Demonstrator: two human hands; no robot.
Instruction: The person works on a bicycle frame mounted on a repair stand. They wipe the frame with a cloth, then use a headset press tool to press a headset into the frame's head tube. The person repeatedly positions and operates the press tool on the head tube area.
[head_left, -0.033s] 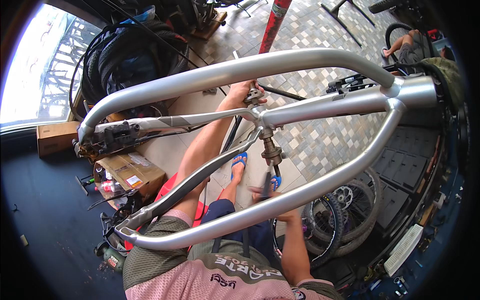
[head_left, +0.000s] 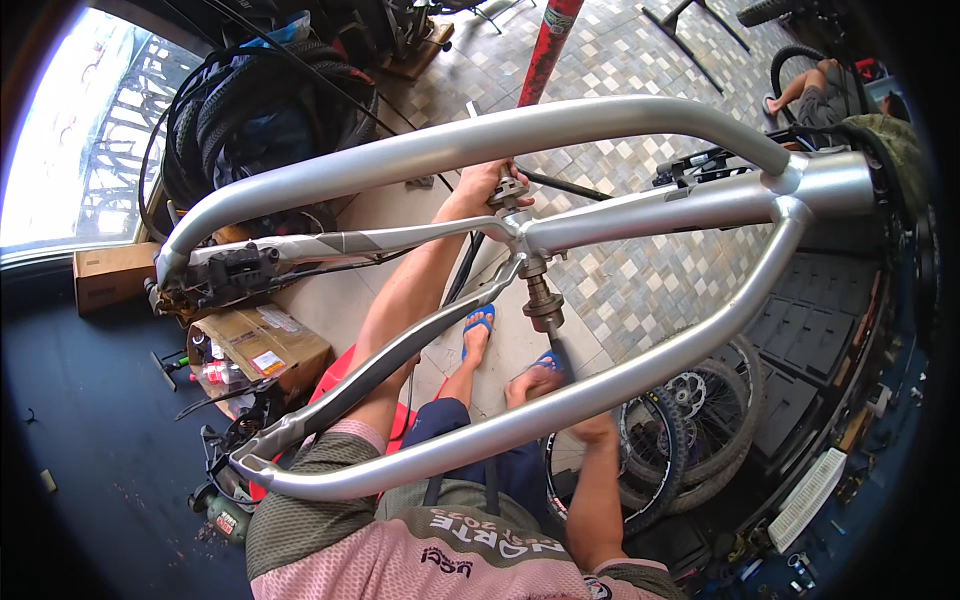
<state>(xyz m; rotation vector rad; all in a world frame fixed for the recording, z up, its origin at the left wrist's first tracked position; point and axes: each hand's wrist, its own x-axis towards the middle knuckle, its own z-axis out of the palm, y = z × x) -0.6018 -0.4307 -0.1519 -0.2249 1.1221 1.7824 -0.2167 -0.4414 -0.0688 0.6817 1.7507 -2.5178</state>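
A silver bicycle frame (head_left: 480,423) fills the middle, its long curved tubes running across in front of me. A metal bottom bracket tool with stacked round collars (head_left: 541,296) passes through the frame's crank shell. My left hand (head_left: 486,186), reaching under the upper tube, is closed around the tool's far end beside the shell. On the near side, my right hand (head_left: 535,384) is blurred and partly hidden behind the lower tube. It grips a dark tool handle (head_left: 562,355) that meets the near end of the collars.
A red stand post (head_left: 545,60) rises beyond the frame. Bicycle wheels (head_left: 690,425) lie at the right, below the lower tube. Cardboard boxes (head_left: 262,340) and a pile of black tyres (head_left: 260,120) are at the left. Another person's leg (head_left: 800,88) shows far right.
My right hand and the dark handle have swung round to the right, and the handle's angle differs. The left hand and the bicycle frame stay where they were.
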